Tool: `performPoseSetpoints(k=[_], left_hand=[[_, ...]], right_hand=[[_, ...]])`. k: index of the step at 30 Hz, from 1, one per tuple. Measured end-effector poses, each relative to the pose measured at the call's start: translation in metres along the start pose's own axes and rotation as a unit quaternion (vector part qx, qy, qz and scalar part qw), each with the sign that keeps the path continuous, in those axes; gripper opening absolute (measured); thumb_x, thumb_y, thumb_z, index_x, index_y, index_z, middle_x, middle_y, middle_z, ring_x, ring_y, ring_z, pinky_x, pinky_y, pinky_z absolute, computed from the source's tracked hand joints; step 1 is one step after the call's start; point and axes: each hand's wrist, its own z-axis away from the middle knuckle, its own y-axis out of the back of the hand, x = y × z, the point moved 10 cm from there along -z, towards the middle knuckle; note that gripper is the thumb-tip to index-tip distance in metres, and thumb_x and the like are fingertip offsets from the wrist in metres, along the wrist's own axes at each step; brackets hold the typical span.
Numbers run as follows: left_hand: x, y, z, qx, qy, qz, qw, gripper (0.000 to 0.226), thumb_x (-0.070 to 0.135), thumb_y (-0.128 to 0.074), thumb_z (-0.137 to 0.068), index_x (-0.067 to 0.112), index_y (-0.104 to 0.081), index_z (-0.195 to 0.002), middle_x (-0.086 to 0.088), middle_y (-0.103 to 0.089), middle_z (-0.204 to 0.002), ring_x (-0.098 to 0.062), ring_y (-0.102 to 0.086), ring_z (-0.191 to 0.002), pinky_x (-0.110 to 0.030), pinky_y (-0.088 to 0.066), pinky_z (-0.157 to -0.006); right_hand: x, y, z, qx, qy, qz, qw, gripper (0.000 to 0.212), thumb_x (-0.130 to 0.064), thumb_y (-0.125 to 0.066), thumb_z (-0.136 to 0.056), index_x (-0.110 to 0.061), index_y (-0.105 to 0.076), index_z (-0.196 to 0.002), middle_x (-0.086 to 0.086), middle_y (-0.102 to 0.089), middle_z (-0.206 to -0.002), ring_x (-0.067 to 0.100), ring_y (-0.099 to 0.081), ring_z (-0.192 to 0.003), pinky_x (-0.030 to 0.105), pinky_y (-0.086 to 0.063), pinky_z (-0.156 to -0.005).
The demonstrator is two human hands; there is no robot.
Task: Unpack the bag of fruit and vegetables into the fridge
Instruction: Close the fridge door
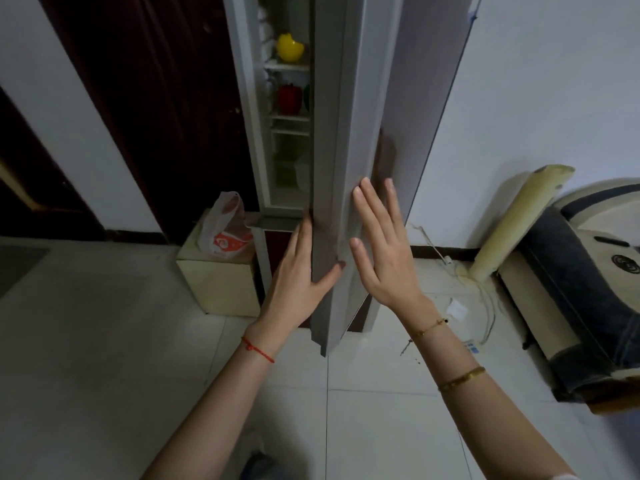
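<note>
Start at your far left: the plastic bag (225, 227) sits upright on a pale box (217, 280) against the wall, just left of the fridge's foot, mouth gaping upward. It looks slack, so it may already be emptied, though you cannot see inside it.

Next comes the open gap of the fridge (289, 109). A yellow pepper (289, 47) sits on an upper shelf, and a red pepper (289, 98) on the shelf below with something green just beside it.

Then the door (329, 202), nearly edge-on to you, its long axis running straight up and down. Your left hand (300, 271) holds its near edge, thumb hooked round the front and fingers straight along the inner face. Your right hand (379, 244) lies flat on the outer face, fingers straight and spread, gripping nothing.

The bag lies down and to the left of both hands, with your left hand nearer. The door stands between your two palms, and the fridge opening is to its left. If the bag is indeed empty, a leftward push from your right palm would swing the door shut; mind your left fingers on the inner side.
</note>
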Motion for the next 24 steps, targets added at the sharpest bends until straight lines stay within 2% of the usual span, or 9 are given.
performPoseSetpoints(k=[2,5,9,16,21,24], left_hand=[[-0.014,0.013,-0.011,0.007,-0.004,0.006,1.000,0.093,0.049,-0.062,-0.086,0.024,-0.004,-0.154,0.001,-0.013,-0.161,-0.015,-0.021,-0.146,-0.036,-0.030,-0.114],[-0.034,0.033,-0.029,0.020,-0.023,0.006,1.000,0.089,0.043,-0.064,-0.087,0.020,-0.009,-0.154,0.000,-0.021,-0.159,-0.008,-0.025,-0.142,-0.027,-0.029,-0.112],[-0.062,0.052,-0.056,0.005,-0.047,0.019,0.999,0.083,0.041,-0.063,-0.088,0.020,-0.015,-0.153,0.002,-0.032,-0.154,-0.007,-0.034,-0.139,-0.035,-0.039,-0.111],[-0.121,0.085,-0.104,0.016,-0.058,-0.004,0.998,0.073,0.038,-0.060,-0.091,0.014,-0.025,-0.150,-0.003,-0.038,-0.152,-0.012,-0.038,-0.138,-0.036,-0.040,-0.109],[-0.159,0.097,-0.139,-0.004,-0.070,-0.003,0.998,0.064,0.033,-0.056,-0.094,0.014,-0.030,-0.149,-0.005,-0.047,-0.144,-0.021,-0.057,-0.120,-0.038,-0.050,-0.098],[-0.175,0.107,-0.163,-0.003,-0.077,0.001,0.997,0.059,0.026,-0.057,-0.094,0.009,-0.035,-0.146,-0.008,-0.047,-0.144,-0.018,-0.052,-0.124,-0.030,-0.045,-0.104]], right_hand=[[-0.006,-0.017,-0.013,-0.003,0.013,-0.007,1.000,0.058,-0.021,-0.043,-0.099,-0.003,-0.028,-0.152,0.004,-0.016,-0.163,0.031,-0.006,-0.153,0.046,-0.010,-0.125],[-0.013,-0.043,-0.034,-0.004,0.022,-0.032,0.999,0.057,-0.014,-0.047,-0.098,0.002,-0.030,-0.150,0.013,-0.019,-0.162,0.034,-0.008,-0.152,0.054,-0.017,-0.122],[-0.015,-0.072,-0.061,0.009,0.011,-0.056,0.998,0.058,-0.014,-0.048,-0.098,0.002,-0.028,-0.150,0.017,-0.016,-0.161,0.033,-0.009,-0.152,0.056,-0.019,-0.121],[-0.018,-0.132,-0.110,0.011,-0.007,-0.044,0.999,0.066,-0.010,-0.056,-0.096,0.004,-0.022,-0.151,0.018,-0.016,-0.161,0.032,-0.009,-0.152,0.056,-0.017,-0.121],[-0.016,-0.173,-0.139,0.005,-0.032,-0.021,0.999,0.067,-0.011,-0.057,-0.097,0.004,-0.021,-0.152,0.019,-0.015,-0.162,0.031,-0.007,-0.153,0.052,-0.012,-0.124],[-0.015,-0.194,-0.157,0.001,-0.043,-0.012,0.999,0.066,-0.012,-0.055,-0.098,0.003,-0.021,-0.152,0.018,-0.014,-0.162,0.030,-0.007,-0.153,0.051,-0.011,-0.124]])
